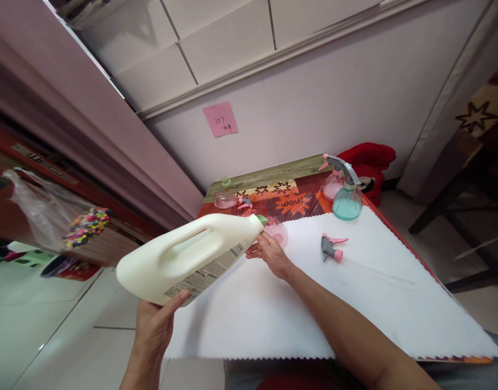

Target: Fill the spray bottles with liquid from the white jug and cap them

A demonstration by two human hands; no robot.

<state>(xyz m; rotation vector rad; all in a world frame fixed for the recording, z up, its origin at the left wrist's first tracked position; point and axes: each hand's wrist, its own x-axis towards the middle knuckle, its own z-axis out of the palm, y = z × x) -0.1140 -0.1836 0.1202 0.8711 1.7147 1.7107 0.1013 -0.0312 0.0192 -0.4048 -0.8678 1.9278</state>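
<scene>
A large pale-cream plastic jug with a moulded handle and a printed label is tipped over a table laid with a scalloped white mat, its green pouring lip lower than a full tilt would bring it and right beside a round, see-through pink bottle. The left hand grasps the jug's lower end from beneath, thumb pressed along the label; the right hand has its fingers bent by the jug's neck, but whether they grip it, or also touch the pink bottle, I cannot tell. No stream shows, and the lip partly hides the bottle's mouth. To pour well here, the lip would best sit squarely over that opening, with the left hand lifting the heavy end slowly so the flow stays thin. The light bottle could tip if knocked, so steadying it seems wise, as does watching its level. The grey-and-pink trigger sprayer with a clear tube lies apart on the mat, well out of the way.
</scene>
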